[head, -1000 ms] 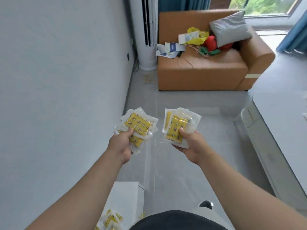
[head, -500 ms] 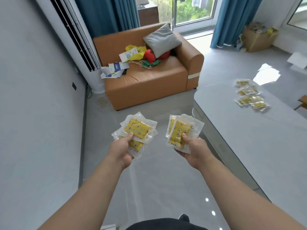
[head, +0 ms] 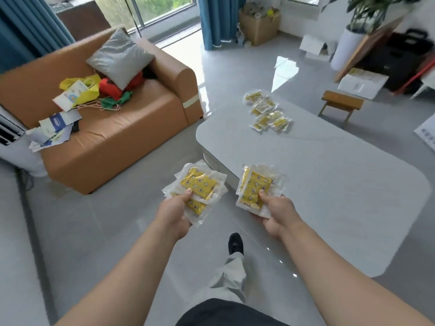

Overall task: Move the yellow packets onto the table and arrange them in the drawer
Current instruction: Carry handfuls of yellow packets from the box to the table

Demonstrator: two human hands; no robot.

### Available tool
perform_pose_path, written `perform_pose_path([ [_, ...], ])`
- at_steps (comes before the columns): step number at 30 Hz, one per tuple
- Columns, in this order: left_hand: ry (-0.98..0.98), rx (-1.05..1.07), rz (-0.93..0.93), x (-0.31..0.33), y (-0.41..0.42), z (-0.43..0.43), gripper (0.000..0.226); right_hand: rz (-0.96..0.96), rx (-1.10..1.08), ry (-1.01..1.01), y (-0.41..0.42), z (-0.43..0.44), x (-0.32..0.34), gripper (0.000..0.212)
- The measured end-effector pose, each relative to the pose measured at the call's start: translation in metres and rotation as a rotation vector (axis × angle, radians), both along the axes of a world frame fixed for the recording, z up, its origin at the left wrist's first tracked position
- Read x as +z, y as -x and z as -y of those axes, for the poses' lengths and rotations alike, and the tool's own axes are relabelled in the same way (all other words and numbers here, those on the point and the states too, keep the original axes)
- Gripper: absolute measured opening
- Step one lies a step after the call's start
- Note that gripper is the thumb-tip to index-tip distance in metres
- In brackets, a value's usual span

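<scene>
Pinching yellow packets [head: 197, 184], left hand [head: 173, 214] holds them crosswise, right hand [head: 277, 212] lengthwise, pointing away.

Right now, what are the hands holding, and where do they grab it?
The left hand grips one bunch of yellow packets, the right hand another bunch, each by its near edge, thumb on top.

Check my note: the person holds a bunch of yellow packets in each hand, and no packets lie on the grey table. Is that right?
Not quite. The head view shows a cluster of packets lying near the far end of the grey table. The rest holds: the left hand grips one bunch and the right hand grips another bunch.
</scene>
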State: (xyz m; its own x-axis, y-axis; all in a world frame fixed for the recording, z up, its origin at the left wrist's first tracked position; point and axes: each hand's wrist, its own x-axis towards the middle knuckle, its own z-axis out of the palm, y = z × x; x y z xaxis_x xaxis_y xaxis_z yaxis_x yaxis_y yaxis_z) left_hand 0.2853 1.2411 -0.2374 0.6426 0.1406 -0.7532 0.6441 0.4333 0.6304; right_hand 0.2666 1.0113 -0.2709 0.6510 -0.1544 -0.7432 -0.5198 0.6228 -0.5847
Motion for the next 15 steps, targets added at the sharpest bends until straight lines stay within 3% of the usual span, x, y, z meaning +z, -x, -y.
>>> perform_pose_path([
  [7, 0.044, -0.223, -0.031, -0.036, -0.142, 0.108, 0.029, -0.067, -0.154, 0.092, -0.096, 0.105, -0.006, 0.011],
  [15, 0.006, -0.397, -0.111, -0.053, -0.279, 0.227, 0.023, -0.154, -0.298, 0.141, -0.180, 0.206, -0.018, 0.011],
])
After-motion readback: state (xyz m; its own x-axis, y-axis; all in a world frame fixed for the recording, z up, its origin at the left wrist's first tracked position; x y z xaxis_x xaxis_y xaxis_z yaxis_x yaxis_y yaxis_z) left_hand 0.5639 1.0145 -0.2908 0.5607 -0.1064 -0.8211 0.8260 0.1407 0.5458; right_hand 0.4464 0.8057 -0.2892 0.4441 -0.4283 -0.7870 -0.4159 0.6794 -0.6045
